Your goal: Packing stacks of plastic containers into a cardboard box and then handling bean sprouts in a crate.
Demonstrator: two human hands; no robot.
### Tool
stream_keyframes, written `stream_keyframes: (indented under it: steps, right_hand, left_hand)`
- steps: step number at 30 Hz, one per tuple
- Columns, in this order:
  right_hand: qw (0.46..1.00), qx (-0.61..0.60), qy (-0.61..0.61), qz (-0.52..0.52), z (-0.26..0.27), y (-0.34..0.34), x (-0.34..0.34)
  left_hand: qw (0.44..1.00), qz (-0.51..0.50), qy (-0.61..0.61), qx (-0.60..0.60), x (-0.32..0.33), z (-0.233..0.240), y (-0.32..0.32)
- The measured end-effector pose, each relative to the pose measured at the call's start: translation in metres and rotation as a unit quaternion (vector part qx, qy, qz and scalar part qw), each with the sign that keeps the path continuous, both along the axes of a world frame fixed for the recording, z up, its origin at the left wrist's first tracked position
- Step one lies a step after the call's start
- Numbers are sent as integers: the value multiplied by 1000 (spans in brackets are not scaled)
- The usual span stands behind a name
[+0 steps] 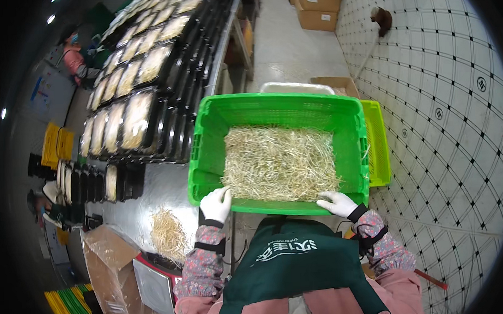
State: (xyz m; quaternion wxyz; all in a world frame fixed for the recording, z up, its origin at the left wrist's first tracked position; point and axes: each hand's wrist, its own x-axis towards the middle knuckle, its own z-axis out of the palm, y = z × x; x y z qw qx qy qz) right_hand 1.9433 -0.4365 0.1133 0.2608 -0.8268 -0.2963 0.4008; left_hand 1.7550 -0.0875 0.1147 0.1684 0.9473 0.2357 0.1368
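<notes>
A green plastic crate [280, 98] stands in front of me, its bottom covered by pale, thin sprouts [281, 164]. My left hand [216, 204], in a white glove, grips the crate's near rim at the left corner. At the near rim's right part, my right hand [337, 204], gloved too, holds the edge with the fingers over the inside. A loose heap of sprouts [168, 234] lies on the metal table [165, 183] to the left of my left hand.
Black trays of packed sprouts [136, 123] are stacked at the upper left. A scale [154, 285] and a cardboard box [109, 261] sit at the lower left. A yellow-green crate [377, 144] stands behind the green one, at right. Cardboard cartons [318, 9] lie farther off; two people are at left.
</notes>
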Motion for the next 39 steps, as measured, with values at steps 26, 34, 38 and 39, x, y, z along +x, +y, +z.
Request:
stream_keyframes:
  steps: [26,34,38,39]
  right_hand:
    - [967,-228,-100,-49,-184,210,167]
    - [978,-93,54,-177,-131,195,178]
    - [998,35,45,6,-94,234,161]
    - [998,47,39,34,-90,243,160]
  left_hand:
    - [969,-138,178,-98,26,19,28]
    - [883,-187,216,-373,54,37,62]
    - [909,-166,154,-350,117,40,81]
    - [920,-152,134,-335,131,38,84]
